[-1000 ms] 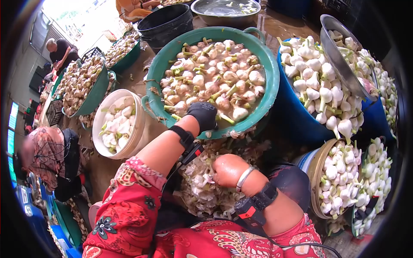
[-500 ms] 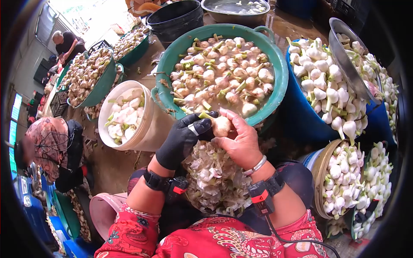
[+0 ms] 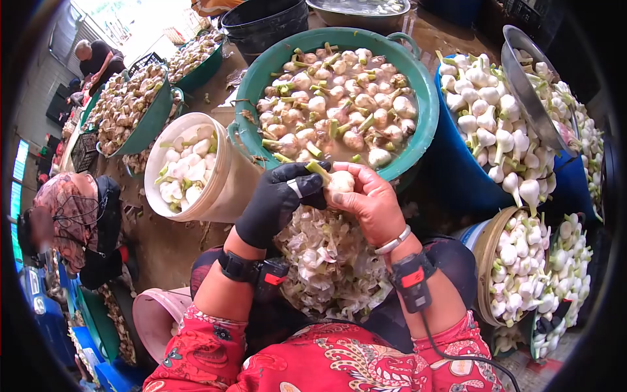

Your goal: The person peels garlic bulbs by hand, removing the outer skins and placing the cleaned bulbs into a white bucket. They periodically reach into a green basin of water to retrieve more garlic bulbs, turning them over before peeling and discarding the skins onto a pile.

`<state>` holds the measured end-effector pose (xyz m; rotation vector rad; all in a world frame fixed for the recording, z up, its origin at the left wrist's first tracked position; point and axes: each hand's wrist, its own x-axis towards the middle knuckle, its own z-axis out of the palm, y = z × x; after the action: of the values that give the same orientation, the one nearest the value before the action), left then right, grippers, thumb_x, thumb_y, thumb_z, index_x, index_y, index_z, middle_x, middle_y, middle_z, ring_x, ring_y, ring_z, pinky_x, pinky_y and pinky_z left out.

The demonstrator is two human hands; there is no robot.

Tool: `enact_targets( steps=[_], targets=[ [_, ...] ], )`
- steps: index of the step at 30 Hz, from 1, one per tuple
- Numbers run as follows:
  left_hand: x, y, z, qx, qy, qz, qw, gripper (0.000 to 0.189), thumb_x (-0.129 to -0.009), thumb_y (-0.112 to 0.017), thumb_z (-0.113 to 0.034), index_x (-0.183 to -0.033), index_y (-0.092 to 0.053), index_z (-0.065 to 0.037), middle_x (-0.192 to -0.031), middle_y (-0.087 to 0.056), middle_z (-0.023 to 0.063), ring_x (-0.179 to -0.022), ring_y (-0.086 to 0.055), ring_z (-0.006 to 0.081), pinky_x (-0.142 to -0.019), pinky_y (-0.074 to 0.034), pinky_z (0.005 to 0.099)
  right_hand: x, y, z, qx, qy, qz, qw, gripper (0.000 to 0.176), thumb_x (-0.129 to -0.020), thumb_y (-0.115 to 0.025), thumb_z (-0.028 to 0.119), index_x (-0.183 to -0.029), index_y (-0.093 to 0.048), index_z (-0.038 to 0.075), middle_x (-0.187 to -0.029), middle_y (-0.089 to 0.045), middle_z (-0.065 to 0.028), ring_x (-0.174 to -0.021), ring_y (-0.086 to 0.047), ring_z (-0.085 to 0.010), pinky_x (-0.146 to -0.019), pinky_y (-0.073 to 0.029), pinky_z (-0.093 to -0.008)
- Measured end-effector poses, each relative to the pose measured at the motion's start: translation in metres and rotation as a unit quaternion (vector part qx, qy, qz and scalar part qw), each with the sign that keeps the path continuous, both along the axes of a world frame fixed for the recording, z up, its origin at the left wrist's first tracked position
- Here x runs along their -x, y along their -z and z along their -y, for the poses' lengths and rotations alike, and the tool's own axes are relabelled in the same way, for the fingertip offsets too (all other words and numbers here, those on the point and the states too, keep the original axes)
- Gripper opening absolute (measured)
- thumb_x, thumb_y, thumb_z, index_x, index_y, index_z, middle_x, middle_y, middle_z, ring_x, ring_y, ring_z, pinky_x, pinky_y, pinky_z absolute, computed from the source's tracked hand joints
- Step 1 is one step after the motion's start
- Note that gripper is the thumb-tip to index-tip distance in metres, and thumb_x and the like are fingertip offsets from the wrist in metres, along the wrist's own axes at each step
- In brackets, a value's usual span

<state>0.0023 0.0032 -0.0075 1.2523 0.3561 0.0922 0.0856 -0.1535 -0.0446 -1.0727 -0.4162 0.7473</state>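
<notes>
My left hand [image 3: 277, 199], in a black glove, and my bare right hand [image 3: 367, 199] together hold one garlic bulb [image 3: 340, 181] with a green stem, just above my lap. A heap of peeled garlic skins [image 3: 326, 261] lies in my lap below both hands. Right beyond the hands stands a big green basin [image 3: 418, 137] full of unpeeled garlic in water.
A white bucket [image 3: 215, 196] of peeled garlic stands at left. Blue tub [image 3: 457, 176] and baskets [image 3: 483, 261] of white garlic are at right. More green basins [image 3: 153, 124], black buckets [image 3: 261, 23] and a metal bowl [image 3: 522, 91] lie farther off. A seated person [image 3: 72, 222] works at left.
My left hand came back from the green basin with a garlic bulb, and my right hand rose from my lap and joined it on the bulb.
</notes>
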Motion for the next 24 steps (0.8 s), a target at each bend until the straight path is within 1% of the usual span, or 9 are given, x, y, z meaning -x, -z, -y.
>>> enact_targets(
  steps=[2,6,11,15,17,18,20,21,24],
  targets=[
    [0.002,0.005,-0.008,0.010,0.042,-0.006,0.999,0.022,-0.090,-0.058,-0.014,-0.101,-0.062,0.005,-0.087,-0.066,0.0092,-0.075,-0.065,0.0180,-0.073,-0.053,0.0306,-0.005,-0.004,0.005,-0.031,-0.042,-0.160,0.986,0.047,-0.083,-0.064,0.003,-0.126,-0.046,-0.003,-0.105,-0.061,-0.0087,-0.089,-0.062,-0.0158,-0.080,-0.053,-0.0320],
    [0.000,0.007,0.000,0.034,0.037,-0.003,0.999,0.033,-0.088,-0.060,-0.017,-0.110,-0.058,0.006,-0.091,-0.065,0.0128,-0.078,-0.066,0.0219,-0.074,-0.053,0.0339,-0.005,0.004,0.006,-0.039,-0.021,-0.154,0.987,0.049,-0.084,-0.064,0.004,-0.129,-0.044,-0.003,-0.104,-0.060,-0.0083,-0.088,-0.061,-0.0152,-0.080,-0.052,-0.0308],
    [-0.004,0.010,0.008,0.039,-0.015,-0.026,0.999,0.022,-0.087,-0.062,-0.013,-0.102,-0.061,0.003,-0.086,-0.066,0.0078,-0.074,-0.065,0.0171,-0.072,-0.053,0.0291,0.003,0.003,0.001,-0.011,0.037,-0.040,0.998,0.053,-0.085,-0.063,0.002,-0.133,-0.041,-0.003,-0.099,-0.057,-0.0026,-0.084,-0.054,-0.0080,-0.078,-0.047,-0.0228],
    [-0.004,0.021,0.001,0.008,0.004,-0.035,0.999,0.019,-0.086,-0.062,-0.009,-0.102,-0.063,0.001,-0.086,-0.066,0.0067,-0.072,-0.064,0.0161,-0.070,-0.052,0.0281,0.009,0.012,0.000,0.023,0.048,0.042,0.998,0.051,-0.093,-0.056,0.015,-0.138,-0.036,0.000,-0.099,-0.055,-0.0018,-0.084,-0.053,-0.0081,-0.074,-0.047,-0.0216],
    [-0.002,0.021,0.001,-0.140,0.012,-0.046,0.989,0.018,-0.083,-0.061,-0.004,-0.101,-0.064,-0.001,-0.083,-0.066,0.0072,-0.074,-0.063,0.0168,-0.071,-0.050,0.0294,0.005,0.007,0.002,0.054,0.074,0.061,0.994,0.044,-0.095,-0.048,0.023,-0.133,-0.042,0.001,-0.095,-0.059,-0.0041,-0.079,-0.057,-0.0100,-0.066,-0.048,-0.0225],
    [-0.002,0.025,-0.002,-0.140,0.012,-0.047,0.989,0.018,-0.083,-0.061,-0.004,-0.101,-0.064,-0.001,-0.083,-0.066,0.0072,-0.074,-0.063,0.0168,-0.071,-0.050,0.0294,-0.003,0.008,0.007,0.033,-0.035,-0.098,0.994,0.041,-0.095,-0.045,0.025,-0.129,-0.045,0.001,-0.093,-0.061,-0.0071,-0.074,-0.059,-0.0124,-0.062,-0.049,-0.0241],
    [-0.003,0.035,-0.011,-0.467,0.030,0.111,0.877,0.025,-0.078,-0.062,-0.001,-0.102,-0.065,-0.003,-0.085,-0.065,0.0090,-0.078,-0.062,0.0180,-0.074,-0.049,0.0310,-0.009,0.009,0.011,0.052,-0.187,-0.304,0.933,0.037,-0.094,-0.038,0.026,-0.116,-0.053,0.001,-0.086,-0.065,-0.0156,-0.063,-0.063,-0.0196,-0.052,-0.051,-0.0290],
    [-0.002,0.029,-0.008,-0.467,0.029,0.110,0.877,0.025,-0.078,-0.062,-0.001,-0.102,-0.065,-0.003,-0.085,-0.065,0.0090,-0.078,-0.062,0.0180,-0.074,-0.049,0.0310,-0.009,0.010,0.014,0.021,-0.282,-0.351,0.892,0.039,-0.093,-0.040,0.027,-0.115,-0.053,-0.002,-0.085,-0.065,-0.0181,-0.064,-0.064,-0.0213,-0.052,-0.051,-0.0300],
    [0.001,0.020,0.001,-0.414,0.095,0.126,0.896,0.032,-0.079,-0.062,-0.002,-0.111,-0.064,-0.004,-0.093,-0.065,0.0085,-0.082,-0.062,0.0183,-0.077,-0.049,0.0307,-0.003,0.017,0.012,-0.020,-0.335,-0.368,0.867,0.043,-0.092,-0.045,0.029,-0.117,-0.052,-0.005,-0.090,-0.064,-0.0227,-0.069,-0.066,-0.0235,-0.055,-0.053,-0.0316]
  ],
)
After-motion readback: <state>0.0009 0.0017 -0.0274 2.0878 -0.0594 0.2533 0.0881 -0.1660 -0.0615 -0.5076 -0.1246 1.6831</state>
